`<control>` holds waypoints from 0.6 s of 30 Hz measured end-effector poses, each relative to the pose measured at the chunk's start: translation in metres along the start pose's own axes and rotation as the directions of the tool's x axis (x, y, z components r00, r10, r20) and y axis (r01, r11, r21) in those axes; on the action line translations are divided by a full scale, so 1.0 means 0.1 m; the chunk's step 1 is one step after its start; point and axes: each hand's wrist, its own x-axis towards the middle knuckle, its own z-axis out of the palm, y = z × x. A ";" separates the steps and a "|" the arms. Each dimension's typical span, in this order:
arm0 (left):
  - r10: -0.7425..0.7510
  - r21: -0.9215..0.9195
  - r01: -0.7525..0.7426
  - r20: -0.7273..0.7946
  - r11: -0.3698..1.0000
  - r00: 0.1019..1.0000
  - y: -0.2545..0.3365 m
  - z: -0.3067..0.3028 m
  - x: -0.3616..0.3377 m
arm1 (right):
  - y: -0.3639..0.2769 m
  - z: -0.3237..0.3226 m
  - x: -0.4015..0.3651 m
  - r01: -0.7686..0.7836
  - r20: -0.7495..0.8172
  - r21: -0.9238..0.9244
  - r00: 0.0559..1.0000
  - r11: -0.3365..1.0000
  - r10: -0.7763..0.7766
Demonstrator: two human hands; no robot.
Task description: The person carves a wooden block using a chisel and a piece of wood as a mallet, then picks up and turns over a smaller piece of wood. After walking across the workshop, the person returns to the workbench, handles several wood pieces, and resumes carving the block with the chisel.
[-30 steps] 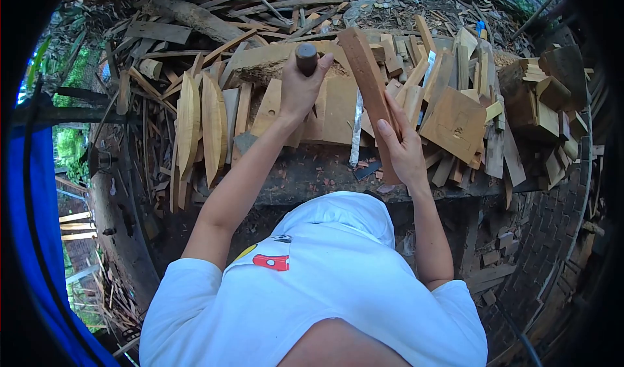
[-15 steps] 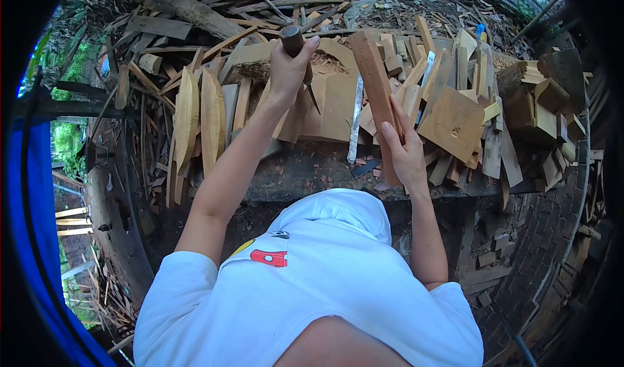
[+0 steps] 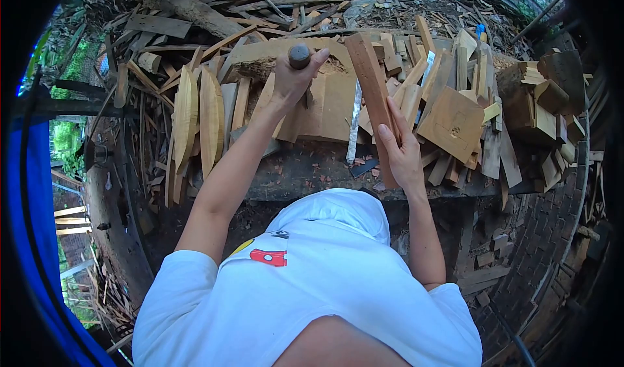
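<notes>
My left hand (image 3: 290,84) is closed around the thick dark handle of a bladed tool (image 3: 299,56). The handle's end faces up at me and the blade points down, mostly hidden by the fist. To the right, a long reddish-brown wooden plank (image 3: 370,84) stands tilted, its top leaning away to the left. My right hand (image 3: 404,152) grips its right edge near the lower end, thumb on the near side. Just beyond and between the hands sits a large light-brown wood block (image 3: 335,110). A silvery metal strip (image 3: 354,120) lies just left of the plank.
Pale curved wood pieces (image 3: 211,117) stand at the left of the dark bench (image 3: 292,182). Several offcuts crowd the right, including a square board (image 3: 452,123) and stacked blocks (image 3: 543,101). Scrap wood (image 3: 195,16) covers the ground behind. A blue sheet (image 3: 29,204) hangs far left.
The tool has tipped in my left hand, so its handle end now faces me and less of the blade shows. The plank's top has shifted slightly left.
</notes>
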 end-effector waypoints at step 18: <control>-0.061 -0.120 0.070 0.076 0.990 0.995 -0.05 -0.12 0.05 | -0.30 0.17 0.31 0.108 0.077 0.034 0.991 0.994 -0.110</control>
